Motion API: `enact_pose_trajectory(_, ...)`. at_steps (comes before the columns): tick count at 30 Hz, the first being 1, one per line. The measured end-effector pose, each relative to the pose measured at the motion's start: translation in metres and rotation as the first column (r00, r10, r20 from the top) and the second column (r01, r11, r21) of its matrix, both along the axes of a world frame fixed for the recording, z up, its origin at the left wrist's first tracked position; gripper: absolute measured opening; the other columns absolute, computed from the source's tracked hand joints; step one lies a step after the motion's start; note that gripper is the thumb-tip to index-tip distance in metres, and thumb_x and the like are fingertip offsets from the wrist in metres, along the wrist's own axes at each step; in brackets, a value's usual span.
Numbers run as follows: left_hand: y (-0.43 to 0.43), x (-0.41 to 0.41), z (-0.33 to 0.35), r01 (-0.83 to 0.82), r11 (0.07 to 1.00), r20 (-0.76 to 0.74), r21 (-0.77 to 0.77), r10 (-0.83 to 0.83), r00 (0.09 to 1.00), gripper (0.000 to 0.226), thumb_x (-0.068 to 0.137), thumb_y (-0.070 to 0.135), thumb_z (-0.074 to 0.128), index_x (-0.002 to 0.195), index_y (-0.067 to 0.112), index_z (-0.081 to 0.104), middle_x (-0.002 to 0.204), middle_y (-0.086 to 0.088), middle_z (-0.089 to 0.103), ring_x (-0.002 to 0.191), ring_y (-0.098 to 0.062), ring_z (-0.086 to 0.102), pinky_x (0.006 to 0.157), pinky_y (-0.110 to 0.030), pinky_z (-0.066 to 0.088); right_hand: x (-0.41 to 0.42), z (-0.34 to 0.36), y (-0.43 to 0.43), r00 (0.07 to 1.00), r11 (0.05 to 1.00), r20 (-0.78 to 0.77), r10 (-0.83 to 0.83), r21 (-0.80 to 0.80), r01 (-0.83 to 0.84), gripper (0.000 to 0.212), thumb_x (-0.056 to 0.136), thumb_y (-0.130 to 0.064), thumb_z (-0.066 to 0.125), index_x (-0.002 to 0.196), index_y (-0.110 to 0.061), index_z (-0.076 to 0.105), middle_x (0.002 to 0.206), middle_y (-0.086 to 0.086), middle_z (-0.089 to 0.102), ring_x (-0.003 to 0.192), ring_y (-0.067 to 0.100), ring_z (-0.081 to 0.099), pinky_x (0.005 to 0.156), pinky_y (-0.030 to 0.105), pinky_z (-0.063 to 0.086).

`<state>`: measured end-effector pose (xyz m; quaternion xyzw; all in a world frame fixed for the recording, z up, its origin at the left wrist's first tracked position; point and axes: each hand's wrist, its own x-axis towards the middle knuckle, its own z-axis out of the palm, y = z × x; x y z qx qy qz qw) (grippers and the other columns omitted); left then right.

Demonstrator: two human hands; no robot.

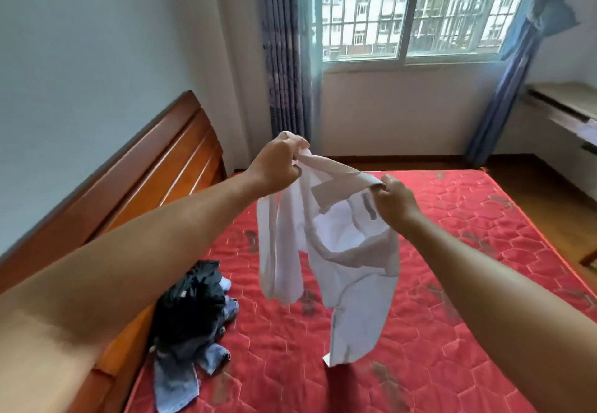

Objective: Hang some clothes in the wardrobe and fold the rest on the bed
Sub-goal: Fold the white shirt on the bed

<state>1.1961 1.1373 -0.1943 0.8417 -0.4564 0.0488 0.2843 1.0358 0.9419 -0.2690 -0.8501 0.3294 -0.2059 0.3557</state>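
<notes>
A white shirt with a grey collar (339,251) hangs in the air above the red quilted mattress (452,283). My left hand (277,167) grips its upper edge at the left, fingers curled round the cloth. My right hand (392,197) pinches the collar at the right. The shirt's sleeves and body dangle down, and its lower end reaches close to the mattress. A heap of dark and blue denim clothes (190,319) lies on the mattress by the left edge, below my left forearm.
A wooden headboard (135,180) runs along the bed's left side against the wall. A barred window (416,8) with blue curtains (284,50) faces me. A pale desk (562,105) stands at the right. Wooden floor (549,193) lies beyond the bed.
</notes>
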Motion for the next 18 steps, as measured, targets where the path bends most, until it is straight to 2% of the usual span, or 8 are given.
enact_pose_trajectory(2,-0.002,-0.014,0.003,-0.099,0.994,0.122,-0.050,0.105,0.987,0.016,0.085,0.018,0.074,0.098,0.010,0.069,0.096,-0.002,0.056,0.084,-0.019,0.059,0.076,-0.019,0.038,-0.010,-0.009,-0.004,0.993,0.994,-0.070,0.096,-0.048,-0.099,0.017,0.098,-0.028,0.057,0.089,-0.014,0.052,0.076,0.006,0.060,0.075,0.031,0.056,0.057,0.034,0.031)
enact_pose_trajectory(3,-0.005,-0.021,0.006,-0.133,0.986,0.155,-0.098,0.147,0.977,0.018,0.087,0.027,0.075,0.092,0.010,0.068,0.091,0.001,0.054,0.078,-0.016,0.056,0.072,-0.020,0.036,-0.014,-0.017,-0.006,0.982,0.984,-0.098,0.159,-0.064,-0.166,0.023,0.096,-0.036,0.063,0.094,-0.015,0.053,0.078,0.004,0.061,0.076,0.030,0.058,0.058,0.034,0.034)
enact_pose_trajectory(6,-0.005,-0.038,0.022,-0.199,0.950,0.179,-0.242,0.245,0.953,0.026,0.093,0.036,0.068,0.080,0.014,0.061,0.082,-0.001,0.056,0.071,-0.015,0.052,0.067,-0.018,0.031,-0.027,-0.047,-0.001,0.929,0.942,-0.197,0.313,-0.057,-0.330,0.064,0.076,-0.071,0.069,0.111,-0.019,0.058,0.093,0.000,0.064,0.084,0.027,0.060,0.073,0.040,0.051)
enact_pose_trajectory(8,-0.001,-0.049,0.037,-0.237,0.920,0.182,-0.313,0.303,0.935,0.028,0.095,0.038,0.064,0.082,0.013,0.064,0.081,-0.004,0.063,0.071,-0.018,0.056,0.065,-0.023,0.035,-0.033,-0.070,0.006,0.880,0.914,-0.314,0.355,-0.079,-0.397,0.081,0.061,-0.082,0.068,0.120,-0.027,0.056,0.106,-0.002,0.063,0.095,0.025,0.060,0.083,0.046,0.053)
enact_pose_trajectory(10,0.006,-0.059,0.050,-0.247,0.896,0.155,-0.370,0.321,0.934,0.034,0.095,0.042,0.061,0.084,0.011,0.067,0.079,-0.006,0.067,0.072,-0.019,0.060,0.067,-0.031,0.046,-0.034,-0.085,0.017,0.850,0.889,-0.383,0.362,-0.133,-0.439,0.066,0.071,-0.061,0.075,0.124,-0.026,0.056,0.115,0.001,0.061,0.105,0.029,0.057,0.089,0.048,0.052)
enact_pose_trajectory(13,0.018,-0.071,0.059,-0.266,0.876,0.121,-0.401,0.339,0.933,0.042,0.096,0.049,0.056,0.081,0.010,0.065,0.072,-0.003,0.066,0.072,-0.020,0.063,0.066,-0.032,0.051,-0.027,-0.087,0.031,0.903,0.912,-0.283,0.323,-0.161,-0.377,0.016,0.089,-0.029,0.053,0.100,-0.025,0.064,0.105,0.007,0.067,0.096,0.032,0.062,0.080,0.044,0.054)
enact_pose_trajectory(15,0.032,-0.074,0.060,-0.317,0.861,0.097,-0.399,0.383,0.919,0.043,0.098,0.048,0.053,0.073,0.013,0.059,0.068,-0.001,0.062,0.071,-0.022,0.061,0.065,-0.032,0.047,-0.022,-0.079,0.033,0.938,0.948,-0.223,0.266,-0.117,-0.296,0.018,0.089,-0.022,0.043,0.088,-0.021,0.062,0.092,0.008,0.067,0.084,0.033,0.064,0.069,0.041,0.055)
enact_pose_trajectory(18,0.061,-0.074,0.057,-0.429,0.840,0.032,-0.334,0.465,0.885,0.043,0.104,0.041,0.046,0.070,0.014,0.053,0.064,0.000,0.056,0.067,-0.027,0.058,0.066,-0.036,0.044,-0.032,-0.052,0.033,0.992,0.981,-0.027,0.120,0.153,-0.115,0.014,0.095,-0.018,0.040,0.090,-0.015,0.053,0.079,0.013,0.065,0.061,0.037,0.069,0.051,0.048,0.059)
